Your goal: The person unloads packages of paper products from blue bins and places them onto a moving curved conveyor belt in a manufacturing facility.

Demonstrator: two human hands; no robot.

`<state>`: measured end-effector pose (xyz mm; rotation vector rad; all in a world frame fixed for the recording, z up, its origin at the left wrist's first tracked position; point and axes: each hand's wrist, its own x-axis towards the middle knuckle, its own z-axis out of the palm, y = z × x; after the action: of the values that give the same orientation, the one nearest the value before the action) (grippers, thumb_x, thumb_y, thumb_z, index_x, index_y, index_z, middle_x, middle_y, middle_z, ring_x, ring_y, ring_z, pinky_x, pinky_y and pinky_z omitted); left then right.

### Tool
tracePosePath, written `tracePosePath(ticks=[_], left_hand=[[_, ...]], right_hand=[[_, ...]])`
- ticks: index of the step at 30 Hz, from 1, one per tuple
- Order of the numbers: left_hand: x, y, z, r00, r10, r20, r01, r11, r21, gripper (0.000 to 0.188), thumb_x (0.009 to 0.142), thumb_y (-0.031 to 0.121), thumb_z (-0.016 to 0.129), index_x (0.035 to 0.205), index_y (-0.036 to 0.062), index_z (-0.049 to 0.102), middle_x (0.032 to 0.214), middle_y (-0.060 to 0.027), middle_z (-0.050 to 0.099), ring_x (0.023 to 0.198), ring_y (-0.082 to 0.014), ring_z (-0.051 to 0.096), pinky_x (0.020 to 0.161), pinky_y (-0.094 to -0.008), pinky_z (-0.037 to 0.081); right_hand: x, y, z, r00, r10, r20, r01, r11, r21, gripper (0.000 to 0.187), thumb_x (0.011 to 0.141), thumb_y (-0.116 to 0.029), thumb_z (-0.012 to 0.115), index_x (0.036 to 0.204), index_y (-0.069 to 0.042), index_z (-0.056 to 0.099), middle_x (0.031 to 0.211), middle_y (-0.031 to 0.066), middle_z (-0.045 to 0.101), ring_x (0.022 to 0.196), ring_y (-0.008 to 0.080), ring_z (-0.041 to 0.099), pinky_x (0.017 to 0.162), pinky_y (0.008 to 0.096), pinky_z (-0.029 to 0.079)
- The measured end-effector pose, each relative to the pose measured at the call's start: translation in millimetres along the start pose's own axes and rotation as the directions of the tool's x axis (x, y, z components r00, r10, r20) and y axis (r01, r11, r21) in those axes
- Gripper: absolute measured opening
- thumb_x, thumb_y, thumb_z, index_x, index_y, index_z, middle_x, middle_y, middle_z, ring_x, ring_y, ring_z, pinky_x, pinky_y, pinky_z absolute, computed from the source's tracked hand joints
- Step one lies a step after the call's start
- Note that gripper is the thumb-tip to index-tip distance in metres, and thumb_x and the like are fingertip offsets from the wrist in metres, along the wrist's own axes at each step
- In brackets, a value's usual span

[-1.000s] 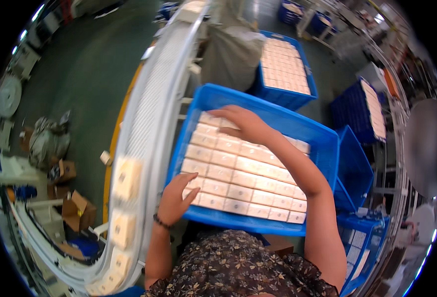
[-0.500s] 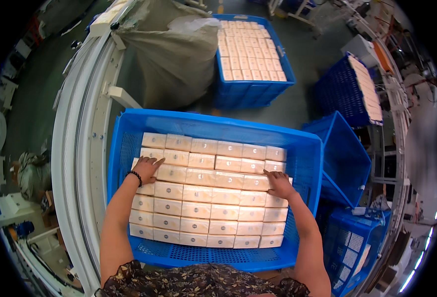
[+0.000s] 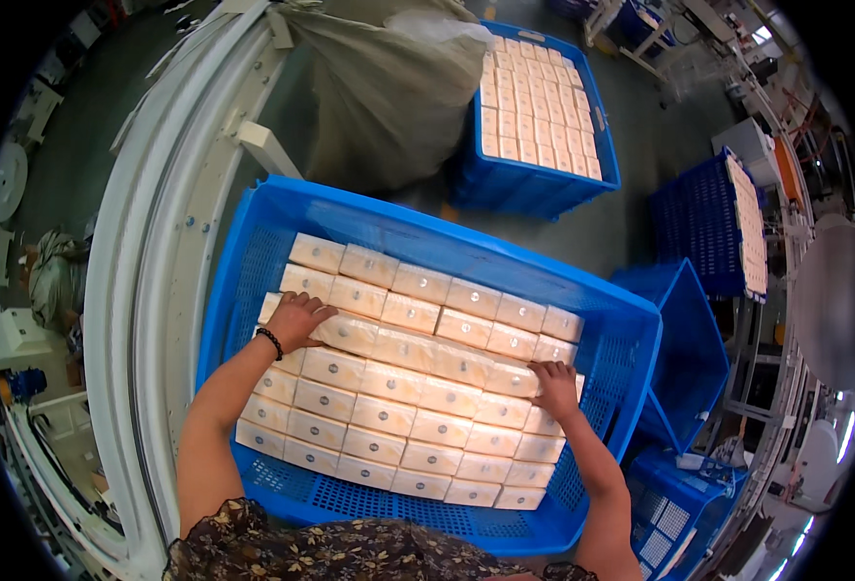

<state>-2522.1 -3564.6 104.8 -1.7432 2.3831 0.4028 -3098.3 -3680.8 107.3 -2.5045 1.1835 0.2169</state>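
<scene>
A large blue plastic crate [image 3: 447, 238] stands in front of me, filled with rows of cream, film-wrapped packs [image 3: 374, 443] that look like tissue packs. Near the left end of one row of packs [image 3: 403, 351], my left hand [image 3: 296, 322] is closed, fingers over the far side and thumb on the near side. My right hand [image 3: 555, 389] grips the same row close to its right end, fingers bent over it. This row sits slightly proud of its neighbours and partly covers the row behind. The undersides of the packs are hidden.
A white metal rail frame [image 3: 146, 290] runs along the left. Behind the crate hangs a grey-green cloth sack [image 3: 388, 116], beside another full blue crate [image 3: 534, 192]. To the right stand a tilted blue crate [image 3: 684, 358] and a dark blue crate [image 3: 694, 228] of packs.
The view has turned, so the crate and its rows now slant down to the right. Both hands have stayed at the two ends of the same row.
</scene>
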Motion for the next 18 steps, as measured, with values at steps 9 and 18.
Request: tracePosePath(ticks=[9, 18], left_hand=[[-81, 51, -158, 0.879, -0.026, -0.476, 0.047, 0.998, 0.033, 0.085, 0.056, 0.030, 0.092, 0.133, 0.0241, 0.056, 0.117, -0.0036, 0.060, 0.105, -0.0240, 0.056, 0.099, -0.0474, 0.039], [-366, 122, -261, 0.460, -0.374, -0.805, 0.554, 0.830, -0.069, 0.052, 0.074, 0.035, 0.077, 0.123, 0.0230, 0.064, 0.114, -0.0056, 0.062, 0.105, -0.0280, 0.058, 0.093, -0.0495, 0.041]], right_hand=[[-59, -28, -185, 0.926, -0.127, -0.355, 0.053, 0.976, -0.209, 0.074, 0.052, -0.012, 0.091, 0.121, -0.012, 0.063, 0.122, 0.0120, 0.063, 0.116, 0.0356, 0.056, 0.107, 0.0525, 0.035], [-40, -224, -430, 0.565, -0.739, -0.367, 0.352, 0.618, -0.703, 0.062, 0.074, -0.038, 0.080, 0.126, -0.014, 0.054, 0.117, 0.0145, 0.061, 0.109, 0.0358, 0.059, 0.099, 0.0577, 0.039]])
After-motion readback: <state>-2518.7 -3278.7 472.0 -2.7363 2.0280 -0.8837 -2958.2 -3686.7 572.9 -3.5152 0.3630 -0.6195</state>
